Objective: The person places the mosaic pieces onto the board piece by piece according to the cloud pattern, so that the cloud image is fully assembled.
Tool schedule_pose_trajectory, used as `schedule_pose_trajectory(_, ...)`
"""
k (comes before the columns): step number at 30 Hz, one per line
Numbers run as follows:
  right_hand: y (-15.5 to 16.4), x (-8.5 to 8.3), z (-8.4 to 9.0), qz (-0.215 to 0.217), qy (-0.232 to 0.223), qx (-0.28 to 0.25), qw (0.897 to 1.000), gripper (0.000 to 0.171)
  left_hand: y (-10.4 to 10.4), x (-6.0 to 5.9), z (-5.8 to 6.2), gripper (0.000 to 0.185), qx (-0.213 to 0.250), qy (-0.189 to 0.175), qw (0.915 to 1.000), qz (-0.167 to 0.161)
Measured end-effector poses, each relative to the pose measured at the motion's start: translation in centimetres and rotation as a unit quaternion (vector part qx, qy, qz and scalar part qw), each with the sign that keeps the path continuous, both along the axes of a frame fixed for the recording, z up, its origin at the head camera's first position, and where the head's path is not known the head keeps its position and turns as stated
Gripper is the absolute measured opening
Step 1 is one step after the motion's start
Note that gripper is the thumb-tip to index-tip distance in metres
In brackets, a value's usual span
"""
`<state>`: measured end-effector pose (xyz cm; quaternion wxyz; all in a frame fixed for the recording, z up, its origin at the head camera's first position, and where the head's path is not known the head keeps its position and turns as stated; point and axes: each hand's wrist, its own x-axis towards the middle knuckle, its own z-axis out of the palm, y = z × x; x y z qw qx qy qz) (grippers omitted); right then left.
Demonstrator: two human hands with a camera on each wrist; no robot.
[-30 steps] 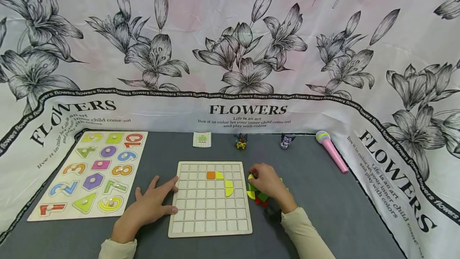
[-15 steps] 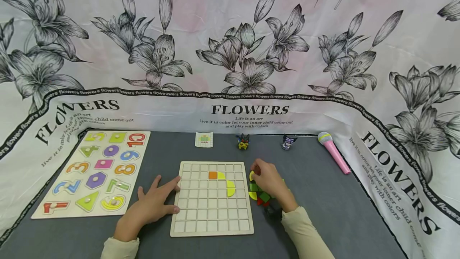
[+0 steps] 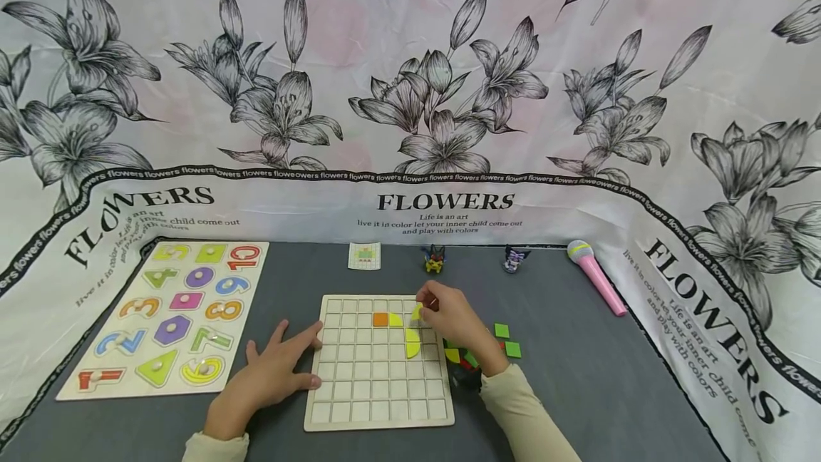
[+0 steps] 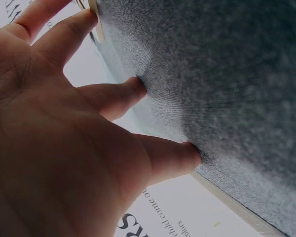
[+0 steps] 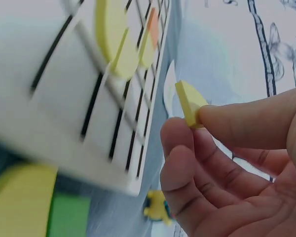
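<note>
"On the gray desk, where was the gridded board?"

"In the middle, the left hand touching its left edge, fingers spread."

"And the right hand?"

"It had just left the loose tiles and reached the board's upper-right corner, pinching a yellow quarter-circle tile: picking seemed over, placing under way."

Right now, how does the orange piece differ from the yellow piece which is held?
The orange piece is square; the yellow piece has a curved edge. The orange piece lies on the grid board; the yellow piece is pinched in the right grip. Each is single-coloured.
</note>
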<state>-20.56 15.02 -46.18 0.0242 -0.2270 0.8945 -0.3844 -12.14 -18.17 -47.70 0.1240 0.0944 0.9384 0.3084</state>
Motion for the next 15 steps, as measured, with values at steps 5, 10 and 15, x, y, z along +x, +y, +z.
schedule_pose_trajectory(5, -1.8, 0.0, 0.3, 0.028, -0.005, -0.009, 1.0, 0.016, 0.0, 0.2, -0.1, 0.09, 0.003, 0.001, 1.0, 0.0)
schedule_pose_trajectory(10, -3.5, -0.2, 0.5, 0.054, -0.011, -0.005, 0.998, 0.015, -0.1, 0.2, -0.2, 0.09, 0.001, 0.003, 1.0, 0.0)
schedule_pose_trajectory(15, -4.7, -0.4, 0.7, 0.071, -0.012, -0.009, 0.997, 0.012, 0.0, 0.0, -0.1, 0.091, 0.005, 0.01, 0.9999, -0.003)
